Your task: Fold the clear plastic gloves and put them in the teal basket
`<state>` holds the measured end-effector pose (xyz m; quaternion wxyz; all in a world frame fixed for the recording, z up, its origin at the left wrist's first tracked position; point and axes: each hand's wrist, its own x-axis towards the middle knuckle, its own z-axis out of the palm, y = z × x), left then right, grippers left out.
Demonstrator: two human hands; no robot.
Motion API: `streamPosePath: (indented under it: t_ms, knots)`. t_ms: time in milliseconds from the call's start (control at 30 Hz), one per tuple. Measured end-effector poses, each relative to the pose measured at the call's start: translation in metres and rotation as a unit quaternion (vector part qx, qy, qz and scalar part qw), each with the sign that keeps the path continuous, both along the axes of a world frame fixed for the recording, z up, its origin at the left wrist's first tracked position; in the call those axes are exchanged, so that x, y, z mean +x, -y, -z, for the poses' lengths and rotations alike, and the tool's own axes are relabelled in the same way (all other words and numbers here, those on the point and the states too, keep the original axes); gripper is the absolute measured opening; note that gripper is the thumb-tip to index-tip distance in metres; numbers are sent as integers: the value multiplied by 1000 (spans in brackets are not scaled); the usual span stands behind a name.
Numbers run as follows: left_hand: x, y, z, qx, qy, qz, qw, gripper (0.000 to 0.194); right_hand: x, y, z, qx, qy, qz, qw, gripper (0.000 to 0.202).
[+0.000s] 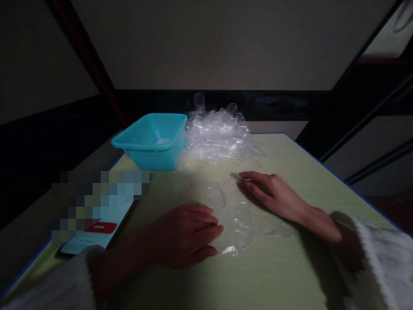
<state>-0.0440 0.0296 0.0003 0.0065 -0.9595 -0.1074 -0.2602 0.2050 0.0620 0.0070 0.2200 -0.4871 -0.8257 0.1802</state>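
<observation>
A clear, thin plastic piece (240, 226) lies spread on the table between my two hands. My left hand (190, 234) is palm down at its left edge, fingers slightly apart and pointing right, with nothing gripped. Above and to the right, my right hand (274, 191) rests near the plastic's upper right part, its fingers extended to the left; a small bit of clear film shows by the fingertips, and whether it is pinched is unclear. Behind them sits a crumpled heap of clear plastic (221, 133), beside a blue basket (155, 157).
On the left of the pale green table (277, 150) lies a phone (121, 211) with a lit, partly pixelated screen. The table has a blue edge. A pale panel (206, 47) stands behind it.
</observation>
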Motion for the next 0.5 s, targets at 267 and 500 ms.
streamPosePath:
  t_ms: [267,500]
  knots:
    - [6,6,-3,-45,-19,23,999,44,-2,-1,-1,40,33,-33,998,38]
    - [9,13,-4,-120,-40,63,990,49,-2,-2,2,90,67,-123,986,33]
